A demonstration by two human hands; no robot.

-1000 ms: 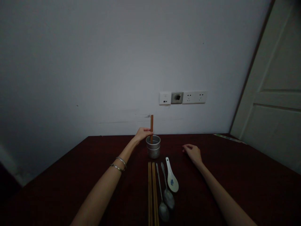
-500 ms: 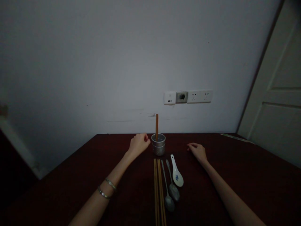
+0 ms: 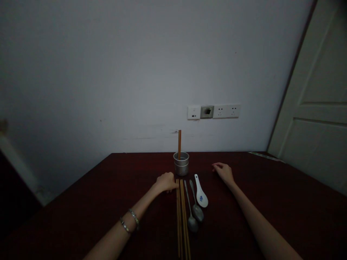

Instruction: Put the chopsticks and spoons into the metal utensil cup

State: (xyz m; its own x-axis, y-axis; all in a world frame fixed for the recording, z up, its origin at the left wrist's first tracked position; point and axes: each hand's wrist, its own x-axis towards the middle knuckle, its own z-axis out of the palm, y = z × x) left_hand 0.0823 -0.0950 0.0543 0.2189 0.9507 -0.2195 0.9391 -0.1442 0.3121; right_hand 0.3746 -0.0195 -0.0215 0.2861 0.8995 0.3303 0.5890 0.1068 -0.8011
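Note:
My left hand is at the far end of the wooden chopsticks, thumb against the leftmost ones and apart from the bent fingers; no firm hold shows. Beside the chopsticks lie two metal spoons and a white soup spoon with a blue mark, bowls toward me. Just beyond them stands a metal cup, with chopsticks upright in it. To the right, my right hand rests on the table with its fingers curled together and nothing visible in them.
The dark red table meets a grey wall at its back edge. Sockets and a switch sit on the wall. A pale door stands at the right, and a thin strip lies at the back right corner.
My left hand has come from beside the cup toward me, down to the far end of the chopsticks. The right hand keeps its place; the whole view has shifted slightly.

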